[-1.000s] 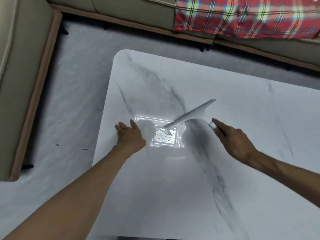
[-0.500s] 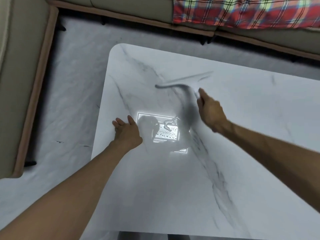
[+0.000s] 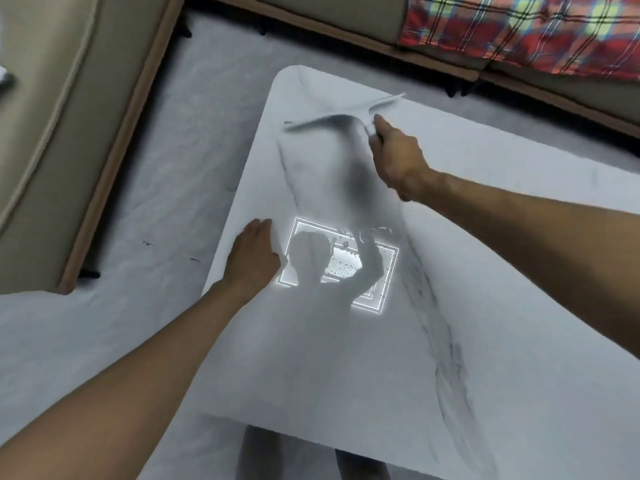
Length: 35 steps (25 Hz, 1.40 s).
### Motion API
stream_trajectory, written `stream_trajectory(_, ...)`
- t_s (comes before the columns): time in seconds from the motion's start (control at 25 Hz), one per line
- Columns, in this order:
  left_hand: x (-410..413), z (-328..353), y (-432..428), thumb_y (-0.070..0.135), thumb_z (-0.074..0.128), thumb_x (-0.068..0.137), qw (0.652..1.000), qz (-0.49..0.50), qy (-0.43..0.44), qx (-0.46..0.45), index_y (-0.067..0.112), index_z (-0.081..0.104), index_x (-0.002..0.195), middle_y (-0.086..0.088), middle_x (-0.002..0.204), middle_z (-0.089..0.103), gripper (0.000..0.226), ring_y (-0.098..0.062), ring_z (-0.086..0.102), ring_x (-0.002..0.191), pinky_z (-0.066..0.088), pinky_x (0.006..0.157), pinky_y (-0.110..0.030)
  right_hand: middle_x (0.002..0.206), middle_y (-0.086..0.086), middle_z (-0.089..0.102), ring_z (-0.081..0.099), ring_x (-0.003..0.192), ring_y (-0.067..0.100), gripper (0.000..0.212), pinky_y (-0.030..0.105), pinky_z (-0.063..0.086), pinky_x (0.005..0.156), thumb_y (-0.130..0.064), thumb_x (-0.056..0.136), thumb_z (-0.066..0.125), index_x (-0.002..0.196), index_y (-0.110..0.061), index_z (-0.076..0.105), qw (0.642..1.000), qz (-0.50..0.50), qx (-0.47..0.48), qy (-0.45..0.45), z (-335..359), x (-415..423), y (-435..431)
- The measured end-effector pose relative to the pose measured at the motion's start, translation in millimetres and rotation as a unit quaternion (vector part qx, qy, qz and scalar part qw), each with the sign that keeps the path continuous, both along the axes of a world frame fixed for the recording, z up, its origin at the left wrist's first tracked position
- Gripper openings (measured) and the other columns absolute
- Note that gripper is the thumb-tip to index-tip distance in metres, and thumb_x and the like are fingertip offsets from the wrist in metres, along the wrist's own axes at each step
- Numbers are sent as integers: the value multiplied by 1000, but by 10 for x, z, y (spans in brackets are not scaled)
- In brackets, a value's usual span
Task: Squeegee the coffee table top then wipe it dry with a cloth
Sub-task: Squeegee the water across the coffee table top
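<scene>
A white marble coffee table top [image 3: 485, 271] with grey veins fills the middle of the head view. My right hand [image 3: 394, 161] grips the handle of a pale grey squeegee [image 3: 332, 119], whose blade lies across the far left corner of the top, blurred by motion. My left hand [image 3: 252, 258] rests flat, fingers together, on the table's left edge and holds nothing. A bright reflection of a ceiling light [image 3: 346, 268] with water droplets shows between my hands. No cloth is in view.
A beige sofa [image 3: 52, 133] stands along the left and another along the back, with a red plaid blanket [image 3: 519, 26] on it. Pale grey marbled floor [image 3: 156, 202] lies between sofa and table. The table's near edge [image 3: 311, 434] is close to me.
My right hand has carried the squeegee from the table's middle out to the far left corner. My left hand has stayed on the left edge.
</scene>
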State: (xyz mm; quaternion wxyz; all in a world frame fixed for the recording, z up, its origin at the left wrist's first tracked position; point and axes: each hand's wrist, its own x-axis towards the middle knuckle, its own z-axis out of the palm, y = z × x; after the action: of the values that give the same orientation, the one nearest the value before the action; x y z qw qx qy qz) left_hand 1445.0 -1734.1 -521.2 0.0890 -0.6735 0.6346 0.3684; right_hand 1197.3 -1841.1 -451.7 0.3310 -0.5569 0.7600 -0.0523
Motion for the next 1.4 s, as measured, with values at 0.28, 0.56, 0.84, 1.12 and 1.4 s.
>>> stream_trajectory(0.28, 186, 23, 555, 8, 49, 90, 997, 38, -62, 1, 3, 29, 144, -22, 147, 33, 58, -35, 33, 135, 28, 110, -38, 109, 21, 65, 59, 95, 43, 44, 39, 44, 71, -29, 103, 29, 146, -28, 33, 990, 138, 13, 22, -305, 200, 572)
stream_trajectory(0.56, 221, 134, 679, 18, 55, 89, 995, 97, 3, 26, 14, 44, 139, -7, 137, 52, 51, -28, 52, 122, 45, 99, -38, 73, 1, 55, 60, 75, 32, 47, 38, 49, 70, -40, 102, 28, 149, -45, 25, 964, 203, 153, 74, 225, -680, 2211)
stream_trajectory(0.84, 814, 303, 1088, 15, 63, 89, 985, 169, 12, -11, 15, 68, 101, -4, 100, 69, 13, -23, 63, 92, 53, 81, -32, 113, 19, 65, 59, 98, 43, 44, 46, 48, 87, -31, 104, 30, 147, -24, 36, 992, 123, 31, 8, 166, 235, 1297)
stream_trajectory(1.12, 1404, 248, 1567, 16, 44, 98, 973, 227, -28, 8, 12, 69, 100, -13, 97, 69, 26, -29, 64, 88, 54, 81, -40, 93, 19, 64, 58, 87, 44, 43, 38, 42, 69, -28, 101, 28, 144, -23, 33, 984, 176, 4, -1, -294, 1436, 1505)
stream_trajectory(1.4, 1581, 323, 1780, 39, 38, 96, 961, 272, -29, 47, 17, 61, 69, -11, 81, 68, 42, -30, 63, 76, 51, 72, -35, 91, 1, 65, 62, 82, 31, 49, 36, 45, 66, -37, 103, 28, 150, -45, 19, 903, 398, 116, 111, 105, 500, 2613)
